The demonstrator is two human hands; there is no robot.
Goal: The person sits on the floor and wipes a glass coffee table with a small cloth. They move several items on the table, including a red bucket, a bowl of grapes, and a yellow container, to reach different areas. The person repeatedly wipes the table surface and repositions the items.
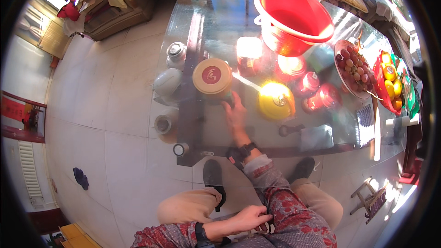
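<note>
My right hand (pixel 236 112) reaches over the glass table, its fingertips at the lower right side of a round canister (pixel 212 75) with a tan lid and a dark red label bearing writing. Whether the fingers grip it or only touch it cannot be told. In front of my body, my left hand (pixel 250 217) rests by my right sleeve, its fingers bent and partly hidden against a dark strap. To the right of the canister stands a yellow rounded object (pixel 275 100), shiny on top. Behind it are a jar with a bright lid (pixel 249 53) and a large red plastic bucket (pixel 294 20).
Along the left table edge are a glass jar (pixel 176 53), a white rounded vessel (pixel 167 82) and a cup (pixel 164 124). At the right sit a bowl of grapes (pixel 356 70) and a red basket of yellow fruit (pixel 389 82). A small stool (pixel 370 198) stands at the lower right.
</note>
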